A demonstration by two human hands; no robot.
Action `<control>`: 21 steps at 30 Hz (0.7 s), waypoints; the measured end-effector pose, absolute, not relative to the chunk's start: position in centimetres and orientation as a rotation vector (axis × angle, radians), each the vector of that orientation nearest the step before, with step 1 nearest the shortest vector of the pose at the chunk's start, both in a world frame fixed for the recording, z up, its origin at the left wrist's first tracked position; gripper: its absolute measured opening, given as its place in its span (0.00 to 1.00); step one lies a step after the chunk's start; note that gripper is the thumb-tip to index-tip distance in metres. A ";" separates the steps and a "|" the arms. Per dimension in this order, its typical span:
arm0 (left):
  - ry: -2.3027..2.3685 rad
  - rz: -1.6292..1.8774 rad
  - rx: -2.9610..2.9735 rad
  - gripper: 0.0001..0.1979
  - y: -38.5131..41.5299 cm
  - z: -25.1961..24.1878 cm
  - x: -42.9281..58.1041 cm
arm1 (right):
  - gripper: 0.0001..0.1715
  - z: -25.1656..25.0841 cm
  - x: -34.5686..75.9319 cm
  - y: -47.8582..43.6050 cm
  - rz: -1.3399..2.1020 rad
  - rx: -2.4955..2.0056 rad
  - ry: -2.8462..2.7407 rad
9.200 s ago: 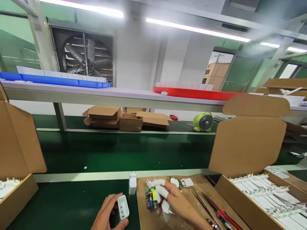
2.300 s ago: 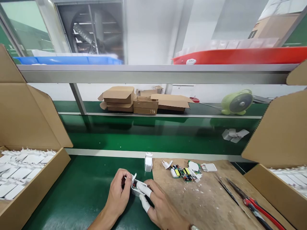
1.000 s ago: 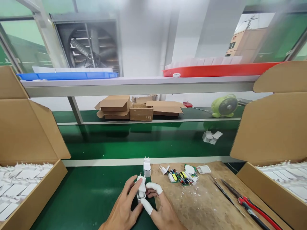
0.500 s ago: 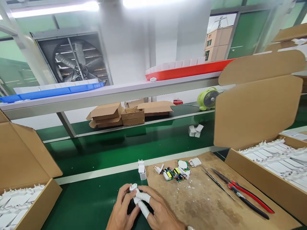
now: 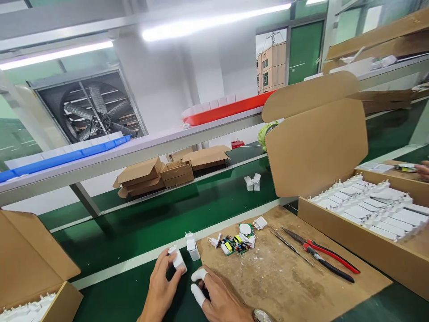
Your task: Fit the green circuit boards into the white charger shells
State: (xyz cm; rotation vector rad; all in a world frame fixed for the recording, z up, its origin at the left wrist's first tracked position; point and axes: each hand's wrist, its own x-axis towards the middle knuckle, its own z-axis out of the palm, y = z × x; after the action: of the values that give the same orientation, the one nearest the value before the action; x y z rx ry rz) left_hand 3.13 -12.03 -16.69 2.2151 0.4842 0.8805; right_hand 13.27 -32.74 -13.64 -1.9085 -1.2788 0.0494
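My left hand (image 5: 161, 288) is closed on a white charger (image 5: 177, 260), pinching it between thumb and fingers just above the green mat. My right hand (image 5: 214, 297) lies beside it with white finger cots on two fingers; it holds nothing and the fingers are loosely apart. A second white charger (image 5: 191, 246) stands upright just beyond the held one. A small pile of circuit boards and white shell parts (image 5: 237, 240) lies on the brown board (image 5: 288, 277).
Red-handled pliers (image 5: 323, 259) and tweezers (image 5: 288, 246) lie on the board. An open carton of white chargers (image 5: 368, 210) stands at the right, another carton (image 5: 36, 286) at the left. Two white pieces (image 5: 252, 182) sit on the green conveyor. Another person's hand (image 5: 422, 169) shows at the far right.
My view has swung right and tilted. My left hand has carried the charger up and left, away from my right hand, which has let go of it.
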 end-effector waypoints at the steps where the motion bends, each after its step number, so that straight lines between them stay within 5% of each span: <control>1: 0.488 0.875 2.192 0.20 -11.4 -16.5 3.9 | 0.10 -13.8 13.3 -32.7 0.024 -1.937 -1.263; 6: 0.423 0.843 2.154 0.20 -10.5 -16.0 6.5 | 0.19 -14.7 15.0 -32.0 0.199 -1.933 -1.062; 11: 0.365 0.821 2.098 0.23 -11.2 -16.9 6.7 | 0.12 -15.6 17.8 -31.2 0.368 -1.890 -1.046; 14: 0.355 0.775 2.038 0.31 -11.4 -17.6 6.6 | 0.13 -15.9 18.3 -31.2 0.406 -1.872 -1.051; 21: 0.495 0.578 1.946 0.55 -10.6 -18.2 7.2 | 0.36 -16.3 18.5 -30.8 0.512 -1.859 -1.028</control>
State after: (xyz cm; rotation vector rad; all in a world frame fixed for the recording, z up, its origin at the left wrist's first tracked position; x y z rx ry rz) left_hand 7.16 -10.58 -18.21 1.9464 0.4951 0.5780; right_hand 18.47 -30.79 -16.26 -1.8587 -1.0283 0.5124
